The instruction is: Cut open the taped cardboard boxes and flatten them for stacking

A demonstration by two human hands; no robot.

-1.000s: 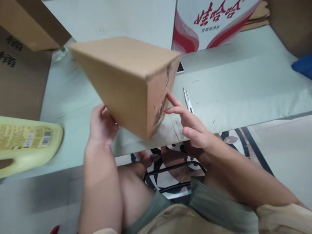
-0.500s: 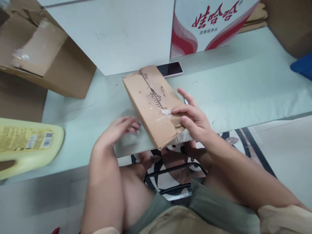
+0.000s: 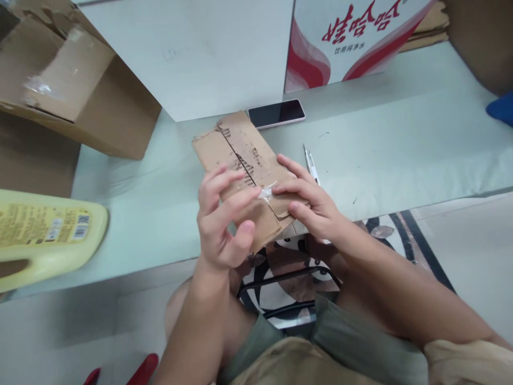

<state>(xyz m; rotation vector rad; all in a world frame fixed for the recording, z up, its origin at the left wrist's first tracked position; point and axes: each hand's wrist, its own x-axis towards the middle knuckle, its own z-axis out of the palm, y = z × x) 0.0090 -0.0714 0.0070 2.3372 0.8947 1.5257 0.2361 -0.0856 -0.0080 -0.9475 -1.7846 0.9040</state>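
Observation:
A small flat cardboard box (image 3: 248, 144) lies slanted at the table's front edge, with black marks along its seam. Crumpled clear tape (image 3: 266, 192) sticks to its top near the close end. My right hand (image 3: 310, 200) grips the box's right end, its index fingertip at the tape and its thumb on a loose flap. Over the left side hovers my left hand (image 3: 224, 219), fingers apart, the index fingertip at or just above the tape. A slim silver pointed tool (image 3: 310, 164), resembling a craft knife, lies just beyond my right hand.
Behind the box lies a phone (image 3: 276, 114), in front of a large white box (image 3: 192, 59) and a red-and-white carton (image 3: 340, 48). An open cardboard box (image 3: 116, 107) and a yellow jug (image 3: 52, 230) stand left. Something blue (image 3: 500, 111) shows at right.
My left hand has moved right and up from beside the box to over its top. The box has tipped flatter and shifted slightly left. The silver tool has come into fuller view.

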